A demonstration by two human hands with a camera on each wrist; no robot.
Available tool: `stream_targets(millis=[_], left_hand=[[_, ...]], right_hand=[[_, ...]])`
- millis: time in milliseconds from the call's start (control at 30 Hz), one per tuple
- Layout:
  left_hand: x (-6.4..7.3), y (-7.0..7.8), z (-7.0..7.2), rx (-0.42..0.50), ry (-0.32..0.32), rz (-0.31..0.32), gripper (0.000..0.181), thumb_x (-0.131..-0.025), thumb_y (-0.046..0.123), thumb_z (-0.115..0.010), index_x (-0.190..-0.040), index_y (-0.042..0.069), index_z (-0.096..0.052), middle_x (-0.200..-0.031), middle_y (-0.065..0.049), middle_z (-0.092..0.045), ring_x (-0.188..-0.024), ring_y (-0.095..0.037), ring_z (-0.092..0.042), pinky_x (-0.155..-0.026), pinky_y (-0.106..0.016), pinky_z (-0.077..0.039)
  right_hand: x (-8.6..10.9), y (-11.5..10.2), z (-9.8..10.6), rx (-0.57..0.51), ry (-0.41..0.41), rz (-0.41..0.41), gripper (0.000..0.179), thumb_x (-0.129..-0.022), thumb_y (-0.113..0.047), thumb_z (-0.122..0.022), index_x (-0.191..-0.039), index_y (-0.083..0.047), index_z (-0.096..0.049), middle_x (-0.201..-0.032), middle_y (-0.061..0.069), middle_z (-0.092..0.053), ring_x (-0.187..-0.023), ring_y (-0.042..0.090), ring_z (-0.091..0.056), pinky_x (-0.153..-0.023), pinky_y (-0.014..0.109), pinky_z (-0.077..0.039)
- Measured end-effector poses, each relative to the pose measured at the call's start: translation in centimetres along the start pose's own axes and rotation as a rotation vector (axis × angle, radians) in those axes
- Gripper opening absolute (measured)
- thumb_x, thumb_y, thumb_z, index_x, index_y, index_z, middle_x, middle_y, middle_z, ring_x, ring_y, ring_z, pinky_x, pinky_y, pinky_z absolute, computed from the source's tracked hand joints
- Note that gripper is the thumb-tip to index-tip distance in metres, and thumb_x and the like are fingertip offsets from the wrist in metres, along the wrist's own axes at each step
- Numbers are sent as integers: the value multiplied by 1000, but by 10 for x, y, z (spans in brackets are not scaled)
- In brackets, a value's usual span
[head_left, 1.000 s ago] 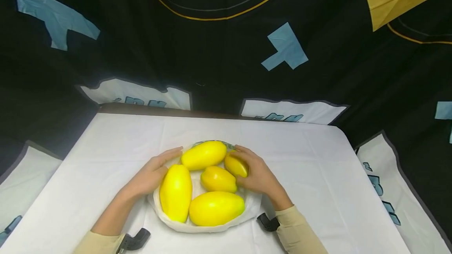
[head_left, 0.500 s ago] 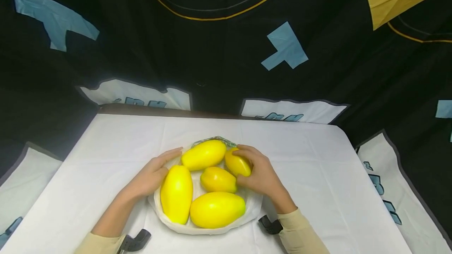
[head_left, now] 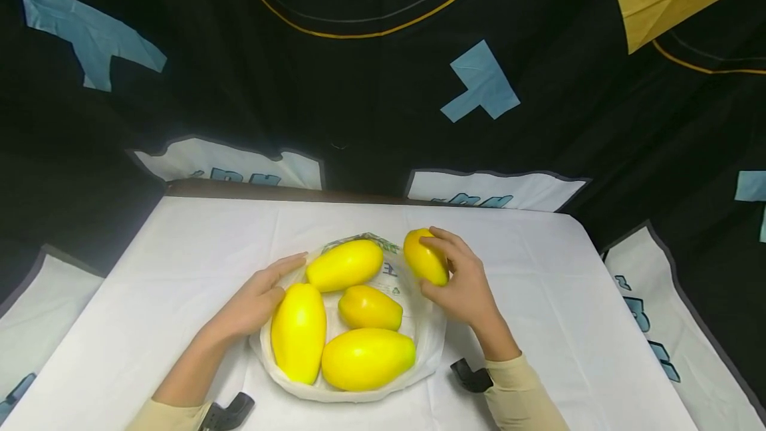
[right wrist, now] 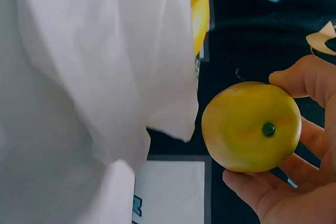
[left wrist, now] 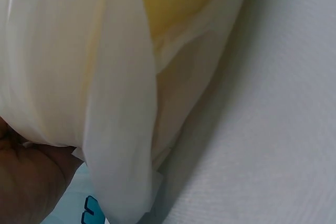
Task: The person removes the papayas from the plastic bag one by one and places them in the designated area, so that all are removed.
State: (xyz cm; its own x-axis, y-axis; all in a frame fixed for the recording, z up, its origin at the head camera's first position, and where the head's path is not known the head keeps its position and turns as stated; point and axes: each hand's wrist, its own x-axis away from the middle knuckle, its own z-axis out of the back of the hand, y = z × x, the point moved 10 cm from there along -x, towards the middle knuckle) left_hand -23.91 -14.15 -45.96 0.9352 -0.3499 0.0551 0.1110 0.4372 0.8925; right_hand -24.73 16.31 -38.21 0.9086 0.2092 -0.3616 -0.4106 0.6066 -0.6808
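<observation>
My right hand (head_left: pixel 463 278) holds a yellow lemon (head_left: pixel 425 258) between thumb and fingers, at the far right rim of a white plastic bag (head_left: pixel 427 344). In the right wrist view this lemon (right wrist: pixel 247 135) shows a green stem dot, and the bag's side hangs to its left. My left hand (head_left: pixel 257 301) grips the bag's left rim, its thumb beside an upright mango (head_left: pixel 298 334). A second mango (head_left: pixel 345 265) lies at the back of the bag and a third mango (head_left: pixel 368 359) at the front. Between them sits another lemon (head_left: pixel 370 306).
A white cloth (head_left: pixel 538 298) covers the table under the bag. Behind stands a black curtain (head_left: pixel 371 98) with blue and yellow patches. Dark wrist mounts (head_left: pixel 227 412) sit by both sleeves.
My right hand has lifted the lemon up and to the right, out from among the other fruit. Printing inside the bag now shows. My left hand has stayed at the rim.
</observation>
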Motion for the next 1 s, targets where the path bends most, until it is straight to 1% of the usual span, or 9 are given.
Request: stream_targets(millis=[133, 300, 433, 667, 767, 900, 1000], left_hand=[[0, 0, 0, -2, 2, 3, 57, -94, -2, -37, -149, 8, -38, -155, -7, -34, -145, -33, -21, -115, -59, -17], [1, 0, 0, -7, 0, 8, 57, -94, -1, -38, -150, 9, -38, -155, -8, -34, -144, -34, -22, -114, -59, -17], [1, 0, 0, -6, -4, 15, 57, -94, -1, -38, -150, 10, -37, -155, -8, -34, -144, -34, -22, -114, -59, -17], [3, 2, -1, 26, -5, -3, 56, -94, -1, -40, -149, 11, -39, -154, -7, -36, -144, -33, -23, -114, -59, -17], [3, 0, -2, 43, -6, 0, 56, -95, 0, -40, -149, 13, -39, -154, -6, -36, -144, -32, -23, -114, -59, -18], [3, -3, -1, 38, -2, 14, 55, -96, 1, -38, -149, 14, -39, -154, -3, -36, -144, -29, -24, -114, -58, -20], [2, -3, -1, 33, -2, 12, 55, -97, 2, -38, -149, 15, -39, -154, -3, -35, -144, -30, -24, -114, -59, -20]], right_hand=[[0, 6, 6, 26, 15, -12, 61, -69, -9, -82, -126, -20, -63, -145, -3, -46, -127, 24, -49, -92, 49, -51], [0, 15, 12, 29, 36, -29, 58, -70, -9, -82, -125, -17, -64, -144, -1, -46, -126, 25, -49, -94, 47, -50], [0, 23, 14, 37, 48, -49, 58, -71, -10, -82, -126, -17, -64, -144, -1, -46, -126, 26, -49, -95, 47, -49], [2, 39, 18, 48, 66, -56, 58, -70, -9, -82, -125, -15, -64, -142, 3, -48, -126, 29, -49, -94, 50, -49], [4, 46, 18, 67, 69, -69, 58, -69, -10, -82, -125, -15, -65, -141, 4, -49, -125, 29, -50, -94, 49, -50], [5, 56, 17, 92, 64, -88, 59, -68, -9, -83, -124, -13, -65, -140, 6, -50, -125, 31, -50, -93, 49, -51], [6, 64, 17, 109, 63, -91, 60, -67, -9, -84, -124, -12, -65, -140, 9, -51, -124, 33, -50, -92, 50, -52]])
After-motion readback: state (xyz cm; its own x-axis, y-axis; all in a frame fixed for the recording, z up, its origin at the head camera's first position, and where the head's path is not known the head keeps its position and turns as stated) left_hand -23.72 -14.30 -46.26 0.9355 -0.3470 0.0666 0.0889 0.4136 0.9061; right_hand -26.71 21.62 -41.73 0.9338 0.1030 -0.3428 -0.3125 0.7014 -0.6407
